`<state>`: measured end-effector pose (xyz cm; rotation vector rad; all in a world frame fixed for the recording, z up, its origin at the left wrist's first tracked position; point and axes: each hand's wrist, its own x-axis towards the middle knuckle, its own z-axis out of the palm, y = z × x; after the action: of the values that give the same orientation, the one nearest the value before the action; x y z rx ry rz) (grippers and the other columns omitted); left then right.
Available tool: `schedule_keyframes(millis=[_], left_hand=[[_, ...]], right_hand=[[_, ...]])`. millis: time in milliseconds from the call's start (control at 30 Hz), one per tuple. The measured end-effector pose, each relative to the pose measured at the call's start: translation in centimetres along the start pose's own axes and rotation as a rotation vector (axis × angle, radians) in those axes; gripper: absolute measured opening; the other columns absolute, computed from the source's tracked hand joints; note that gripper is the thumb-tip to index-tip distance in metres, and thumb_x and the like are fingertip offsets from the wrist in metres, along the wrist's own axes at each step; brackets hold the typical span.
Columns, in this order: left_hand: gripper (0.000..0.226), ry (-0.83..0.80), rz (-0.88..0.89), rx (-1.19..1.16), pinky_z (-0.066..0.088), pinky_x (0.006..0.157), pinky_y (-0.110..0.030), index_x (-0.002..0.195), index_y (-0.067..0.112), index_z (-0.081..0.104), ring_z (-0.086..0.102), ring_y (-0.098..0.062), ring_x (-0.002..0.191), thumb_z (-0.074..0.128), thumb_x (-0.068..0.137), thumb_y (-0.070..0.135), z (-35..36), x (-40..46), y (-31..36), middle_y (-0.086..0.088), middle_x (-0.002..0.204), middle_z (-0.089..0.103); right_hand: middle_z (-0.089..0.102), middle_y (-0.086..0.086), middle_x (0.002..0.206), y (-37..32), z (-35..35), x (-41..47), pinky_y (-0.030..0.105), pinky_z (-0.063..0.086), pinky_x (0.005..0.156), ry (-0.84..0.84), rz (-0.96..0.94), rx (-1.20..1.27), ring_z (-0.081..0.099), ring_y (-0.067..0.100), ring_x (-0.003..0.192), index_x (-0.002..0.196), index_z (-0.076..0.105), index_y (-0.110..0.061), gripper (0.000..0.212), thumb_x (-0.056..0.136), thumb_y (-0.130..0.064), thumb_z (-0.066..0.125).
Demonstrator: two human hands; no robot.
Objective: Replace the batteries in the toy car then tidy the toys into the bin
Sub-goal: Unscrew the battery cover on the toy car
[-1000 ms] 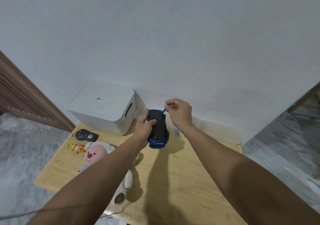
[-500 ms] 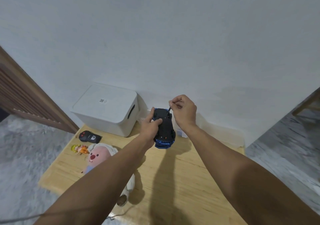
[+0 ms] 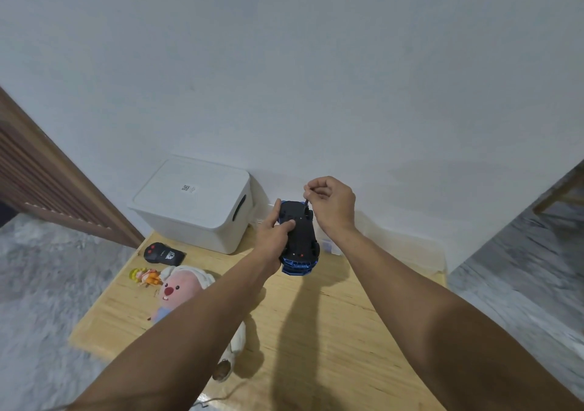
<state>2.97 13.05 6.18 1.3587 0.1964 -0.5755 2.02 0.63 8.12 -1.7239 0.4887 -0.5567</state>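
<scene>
Left hand: the left hand point(image 3: 274, 233) grips the toy car point(image 3: 298, 236) from its left side, thumb lying across the dark underside and fingers wrapped behind, so it is closed on the car.
Right hand: the right hand point(image 3: 330, 203) is curled in a loose fist above the far end of the car, its fingertips pinching the top of a thin dark tool point(image 3: 306, 205).
Tool: its lower tip meets the underside of the car near the far right corner; what kind of tool it is cannot be told for certain.
Toy car: held in the air above the surface point(image 3: 316, 331), turned belly up toward the camera, black chassis showing, shiny blue body visible at the near end.
Bin: a white bin point(image 3: 192, 203) with its lid on stands at the far left of the surface against the wall, a dark handle slot in its right side, a small label on the lid.
Remote: a black remote control point(image 3: 163, 254) with red buttons lies just in front of the bin.
Small figure: a yellow and orange figure point(image 3: 144, 276) lies on its side near the left edge.
Plush: a pink-faced plush toy point(image 3: 180, 289) lies just beside the figure, partly hidden under the left forearm.
Clear box: a clear plastic container point(image 3: 328, 246) sits on the surface behind the car, mostly hidden; its contents cannot be made out.
</scene>
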Motion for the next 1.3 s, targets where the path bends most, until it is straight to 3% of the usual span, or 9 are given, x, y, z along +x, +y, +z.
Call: schedule_keyframes(millis=[167, 300, 433, 633, 767, 900, 1067, 1200, 1300], left_hand=[[0.063, 0.002, 0.009, -0.006, 0.056, 0.087, -0.046, 0.145, 0.035, 0.041, 0.065, -0.029, 0.104, 0.055, 0.093, 0.002, 0.22, -0.11, -0.09, -0.002, 0.130, 0.058], [0.063, 0.002, -0.001, -0.019, 0.056, 0.087, -0.046, 0.145, 0.036, 0.040, 0.065, -0.030, 0.105, 0.055, 0.093, 0.003, 0.14, -0.10, -0.03, -0.002, 0.130, 0.059], [0.063, -0.002, -0.001, -0.011, 0.056, 0.087, -0.047, 0.146, 0.035, 0.038, 0.065, -0.030, 0.105, 0.055, 0.094, 0.003, -0.03, -0.07, 0.08, -0.001, 0.132, 0.058], [0.063, -0.007, -0.010, -0.007, 0.056, 0.088, -0.050, 0.146, 0.037, 0.038, 0.066, -0.031, 0.103, 0.055, 0.094, 0.005, -0.07, -0.15, 0.11, -0.001, 0.130, 0.059], [0.063, -0.010, -0.007, -0.002, 0.056, 0.086, -0.048, 0.146, 0.037, 0.038, 0.066, -0.031, 0.102, 0.055, 0.094, 0.005, -0.06, -0.21, -0.10, -0.003, 0.128, 0.060], [0.064, 0.000, -0.014, -0.017, 0.056, 0.088, -0.049, 0.146, 0.036, 0.039, 0.066, -0.032, 0.103, 0.056, 0.093, 0.004, -0.13, -0.19, -0.24, -0.004, 0.127, 0.061], [0.062, -0.005, -0.017, -0.026, 0.056, 0.086, -0.048, 0.145, 0.037, 0.040, 0.066, -0.032, 0.103, 0.055, 0.094, 0.004, 0.09, -0.31, -0.03, -0.002, 0.127, 0.061], [0.061, -0.003, -0.004, -0.008, 0.056, 0.088, -0.047, 0.145, 0.036, 0.040, 0.065, -0.030, 0.105, 0.055, 0.094, 0.004, 0.24, -0.47, 0.00, -0.001, 0.128, 0.060], [0.062, -0.005, -0.004, 0.006, 0.056, 0.087, -0.046, 0.145, 0.035, 0.040, 0.065, -0.029, 0.104, 0.055, 0.094, 0.005, 0.14, -0.53, -0.06, 0.001, 0.120, 0.063]], right_hand=[[0.070, -0.006, 0.075, -0.19, 0.23, 0.01, 0.023, 0.056, 0.072, 0.005, 0.025, 0.054, 0.069, 0.013, 0.075, 0.074, 0.068, -0.023, 0.016, 0.074, -0.012, 0.079], [0.068, -0.006, 0.071, -0.30, 0.27, 0.32, 0.017, 0.051, 0.066, 0.018, 0.017, 0.003, 0.065, 0.009, 0.068, 0.076, 0.068, -0.020, 0.012, 0.080, -0.010, 0.074], [0.072, -0.001, 0.078, -0.17, 0.21, 0.21, 0.012, 0.049, 0.062, -0.002, 0.054, 0.011, 0.070, 0.013, 0.074, 0.080, 0.064, -0.022, 0.014, 0.087, -0.010, 0.067], [0.073, -0.006, 0.081, -0.26, 0.19, 0.08, 0.020, 0.054, 0.076, 0.021, 0.038, 0.059, 0.069, 0.011, 0.080, 0.079, 0.072, -0.024, 0.011, 0.077, -0.014, 0.077], [0.072, -0.003, 0.074, -0.26, 0.21, 0.32, 0.023, 0.056, 0.073, 0.031, 0.063, 0.076, 0.069, 0.014, 0.073, 0.071, 0.070, -0.024, 0.016, 0.073, -0.011, 0.080], [0.070, -0.006, 0.078, -0.02, 0.31, 0.53, 0.018, 0.052, 0.071, 0.004, 0.044, 0.007, 0.067, 0.006, 0.073, 0.083, 0.070, -0.020, 0.010, 0.083, -0.011, 0.072], [0.073, -0.007, 0.090, 0.35, 0.34, 0.26, 0.020, 0.054, 0.084, 0.000, 0.070, 0.009, 0.069, 0.006, 0.087, 0.099, 0.075, -0.014, 0.015, 0.087, -0.011, 0.066], [0.071, -0.014, 0.082, 0.30, 0.40, 0.07, 0.018, 0.054, 0.080, 0.016, 0.032, 0.012, 0.068, 0.002, 0.079, 0.095, 0.076, -0.017, 0.014, 0.082, -0.013, 0.073], [0.071, -0.007, 0.082, 0.36, 0.41, 0.38, 0.021, 0.055, 0.078, 0.000, 0.050, -0.019, 0.068, 0.007, 0.077, 0.099, 0.074, -0.016, 0.016, 0.088, -0.009, 0.065]])
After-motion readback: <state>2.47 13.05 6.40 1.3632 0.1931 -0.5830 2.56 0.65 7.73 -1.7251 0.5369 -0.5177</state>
